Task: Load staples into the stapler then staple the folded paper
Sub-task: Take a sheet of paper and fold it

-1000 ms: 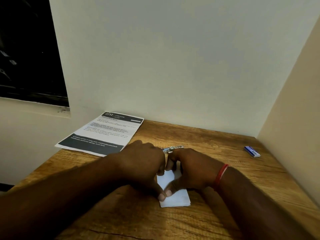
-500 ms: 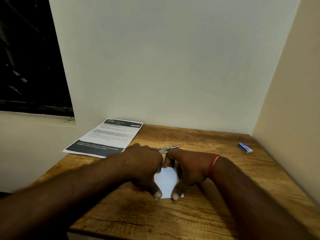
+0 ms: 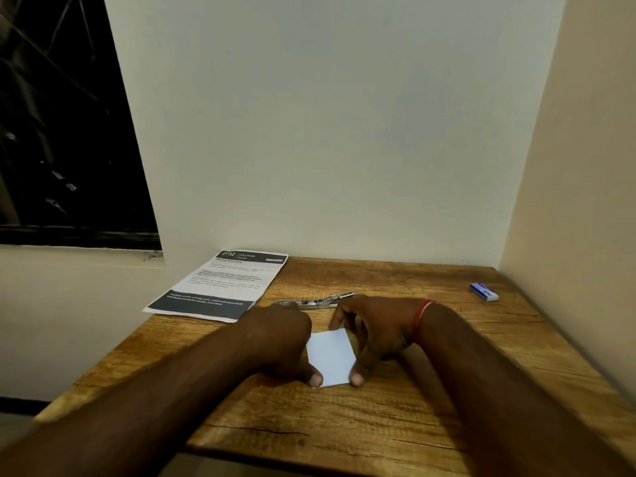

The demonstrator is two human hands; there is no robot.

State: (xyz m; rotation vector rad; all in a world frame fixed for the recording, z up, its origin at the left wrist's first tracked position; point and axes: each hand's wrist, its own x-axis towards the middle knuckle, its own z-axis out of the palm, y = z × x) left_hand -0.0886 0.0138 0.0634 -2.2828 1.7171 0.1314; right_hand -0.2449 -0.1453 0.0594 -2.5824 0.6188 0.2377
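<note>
A small folded white paper (image 3: 332,356) lies flat on the wooden table (image 3: 395,425) in front of me. My left hand (image 3: 278,342) rests on its left edge, thumb tip pressing the near left corner. My right hand (image 3: 375,333) arches over its right edge, thumb on the near right corner and fingers at the far corner. Just behind both hands lies a metal stapler (image 3: 318,301), its top arm lifted open. A small blue and white staple box (image 3: 484,291) sits at the far right of the table.
A printed sheet with dark bands (image 3: 220,285) lies at the table's back left, overhanging the edge. Walls close in at the back and right. A dark window is up at the left. A red band circles my right wrist.
My hands have spread slightly apart, uncovering more of the folded paper. The camera has tilted, so the table sits lower in view.
</note>
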